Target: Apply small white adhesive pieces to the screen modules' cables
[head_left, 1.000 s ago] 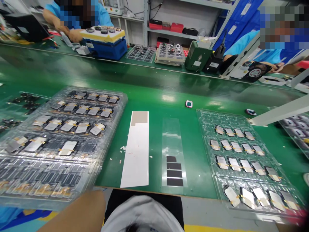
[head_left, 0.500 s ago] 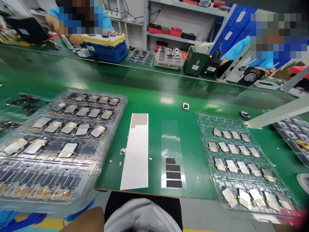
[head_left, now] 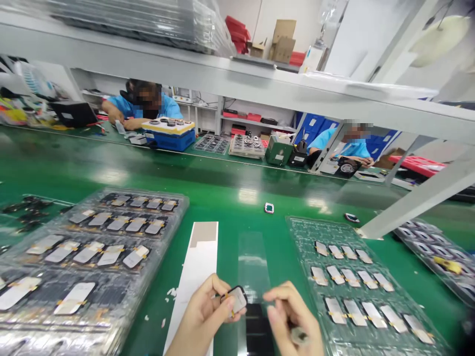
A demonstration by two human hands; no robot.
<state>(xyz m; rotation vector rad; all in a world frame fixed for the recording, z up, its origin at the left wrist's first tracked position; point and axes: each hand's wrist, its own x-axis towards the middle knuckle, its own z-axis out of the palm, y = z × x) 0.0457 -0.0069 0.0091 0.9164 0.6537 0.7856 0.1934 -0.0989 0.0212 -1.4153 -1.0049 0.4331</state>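
My left hand (head_left: 208,316) pinches a small screen module (head_left: 237,299) with a silver back, a black rim and an amber flex strip. It is held tilted above the bench, between a white backing sheet (head_left: 189,291) and a clear film strip (head_left: 250,267) bearing black rectangular pieces (head_left: 258,321). To its right, my right hand (head_left: 293,316) is curled, thumb and forefinger bent toward the module without touching it. A small pale, roundish object (head_left: 300,336) shows within its lower fingers; its kind is unclear.
Left stands a clear tray stack (head_left: 163,252) of screen modules. Another clear tray (head_left: 304,287) with silver-backed modules lies right, beside a slanted white post (head_left: 415,198). A small framed part (head_left: 269,207) sits ahead. Two people in blue work across the bench.
Both my hands have come into view, the left one with a screen module. The camera view has tilted up, so the bench sits lower and an overhead shelf shows.
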